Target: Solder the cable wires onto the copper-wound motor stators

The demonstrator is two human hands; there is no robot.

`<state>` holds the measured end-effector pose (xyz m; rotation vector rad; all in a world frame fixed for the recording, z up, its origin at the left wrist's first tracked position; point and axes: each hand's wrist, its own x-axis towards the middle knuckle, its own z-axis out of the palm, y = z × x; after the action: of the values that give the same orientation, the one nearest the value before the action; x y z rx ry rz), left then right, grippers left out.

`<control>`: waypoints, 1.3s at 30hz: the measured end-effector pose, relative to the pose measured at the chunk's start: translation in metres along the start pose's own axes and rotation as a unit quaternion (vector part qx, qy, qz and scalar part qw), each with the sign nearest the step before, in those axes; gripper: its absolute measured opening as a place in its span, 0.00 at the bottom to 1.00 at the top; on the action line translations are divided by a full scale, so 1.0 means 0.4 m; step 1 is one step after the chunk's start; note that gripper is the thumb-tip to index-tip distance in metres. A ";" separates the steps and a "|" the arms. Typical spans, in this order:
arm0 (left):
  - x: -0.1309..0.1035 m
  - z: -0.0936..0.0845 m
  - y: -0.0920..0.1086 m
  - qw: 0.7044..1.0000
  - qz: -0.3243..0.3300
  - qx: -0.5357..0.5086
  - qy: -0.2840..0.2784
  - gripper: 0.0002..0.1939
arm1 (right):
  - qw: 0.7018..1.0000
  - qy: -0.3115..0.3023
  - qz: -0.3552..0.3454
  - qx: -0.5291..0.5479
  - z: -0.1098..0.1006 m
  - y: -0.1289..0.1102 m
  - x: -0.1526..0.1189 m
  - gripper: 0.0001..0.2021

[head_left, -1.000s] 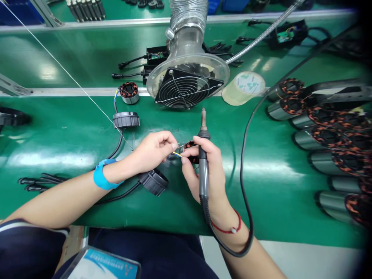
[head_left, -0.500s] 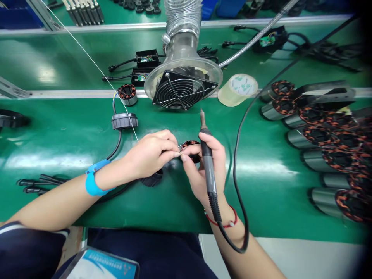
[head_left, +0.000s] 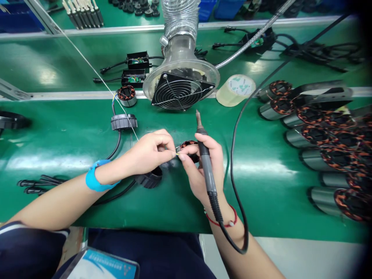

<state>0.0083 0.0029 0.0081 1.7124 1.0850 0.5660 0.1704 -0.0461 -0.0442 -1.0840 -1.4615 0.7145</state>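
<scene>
Pinching the fine yellow and blue wires between the fingertips of both hands, you have them just in front of the copper-wound stator, which sits on the green surface partly hidden by your fingers. The step in hand looks like working those wire ends by feel; whether they are already joined to anything, I cannot tell. Your left hand closes thumb and finger on them from one side, and your right hand meets it from the other, the fingertips nearly touching. That right hand also grips the soldering iron, its tip pointing up and away from the wires. From here, your next move calls for a light, steady pinch with the ends lined up, and for care that the tip, if hot, clears your fingers and the insulation. Just beside your left wrist lies a dark ribbed cap with a black cable. Farther out, a second stator stands behind a grey ribbed collar. A fan faces you beyond the iron, beside a tape roll, and more stators crowd the right side.
</scene>
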 end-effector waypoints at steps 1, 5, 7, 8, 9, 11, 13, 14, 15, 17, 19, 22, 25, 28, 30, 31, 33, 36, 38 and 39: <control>0.002 0.001 0.002 0.999 -0.024 -0.041 0.010 0.05 | 1.000 0.003 0.004 0.001 0.001 0.000 0.000 0.23; 0.007 0.002 0.004 0.982 -0.118 -0.148 0.027 0.04 | 1.000 -0.023 0.002 -0.002 -0.002 0.005 -0.002 0.23; 0.009 0.001 -0.004 0.988 -0.108 -0.109 0.029 0.05 | 0.999 -0.031 -0.001 -0.021 -0.013 0.010 -0.002 0.23; 0.009 0.001 -0.010 0.993 -0.089 -0.072 0.029 0.05 | 0.999 -0.027 -0.006 -0.038 -0.021 0.013 -0.002 0.23; 0.010 0.000 -0.016 0.997 -0.068 -0.032 0.026 0.05 | 0.998 -0.024 -0.012 -0.058 -0.029 0.016 0.000 0.23; 0.011 0.000 -0.027 0.999 -0.039 0.032 0.015 0.06 | 0.994 -0.035 -0.020 -0.099 -0.046 0.023 0.005 0.24; 0.011 0.000 -0.032 0.997 -0.030 0.066 0.006 0.07 | 0.989 -0.075 -0.020 -0.125 -0.056 0.027 0.010 0.25; 0.012 0.000 -0.033 0.997 -0.029 0.074 0.005 0.07 | 0.987 -0.092 -0.018 -0.132 -0.057 0.029 0.013 0.24; 0.013 -0.001 -0.033 0.996 -0.029 0.078 0.005 0.07 | 0.985 -0.103 -0.016 -0.139 -0.055 0.031 0.015 0.23; 0.017 -0.003 -0.033 0.996 -0.032 0.079 0.008 0.06 | 0.984 -0.099 -0.012 -0.147 -0.042 0.034 0.020 0.20; 0.022 -0.006 -0.034 0.996 -0.036 0.075 0.012 0.06 | 0.986 -0.081 -0.001 -0.149 -0.024 0.039 0.027 0.20; 0.030 -0.009 -0.035 0.997 -0.041 0.070 0.015 0.06 | 0.988 -0.066 0.009 -0.140 -0.006 0.043 0.036 0.21; 0.034 -0.010 -0.036 0.997 -0.045 0.069 0.009 0.07 | 0.990 -0.047 -0.001 -0.130 -0.016 0.030 0.034 0.22; 0.036 -0.009 -0.038 0.997 -0.045 0.068 0.006 0.07 | 0.993 0.009 0.016 -0.115 -0.050 -0.008 0.008 0.21; 0.037 -0.009 -0.039 0.997 -0.045 0.069 0.005 0.07 | 0.992 0.044 0.029 -0.114 -0.071 -0.033 -0.023 0.19; 0.037 -0.008 -0.039 0.997 -0.044 0.070 0.004 0.07 | 0.991 0.057 0.029 -0.118 -0.079 -0.042 -0.041 0.18; 0.037 -0.008 -0.039 0.996 -0.039 0.076 0.003 0.07 | 0.987 0.088 0.015 -0.132 -0.086 -0.048 -0.080 0.16; 0.035 -0.006 -0.038 0.996 -0.031 0.088 0.005 0.07 | 0.981 0.131 -0.045 -0.135 -0.084 -0.029 -0.125 0.16; 0.034 -0.003 -0.036 0.995 -0.027 0.092 0.009 0.08 | 0.980 0.129 -0.079 -0.128 -0.079 -0.013 -0.142 0.15; 0.034 -0.002 -0.034 0.995 -0.026 0.093 0.010 0.08 | 0.980 0.122 -0.088 -0.128 -0.077 -0.007 -0.145 0.14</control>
<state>0.0087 0.0165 -0.0055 1.8355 1.2250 0.4617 0.1971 -0.1042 -0.0601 -1.1735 -1.4383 0.2615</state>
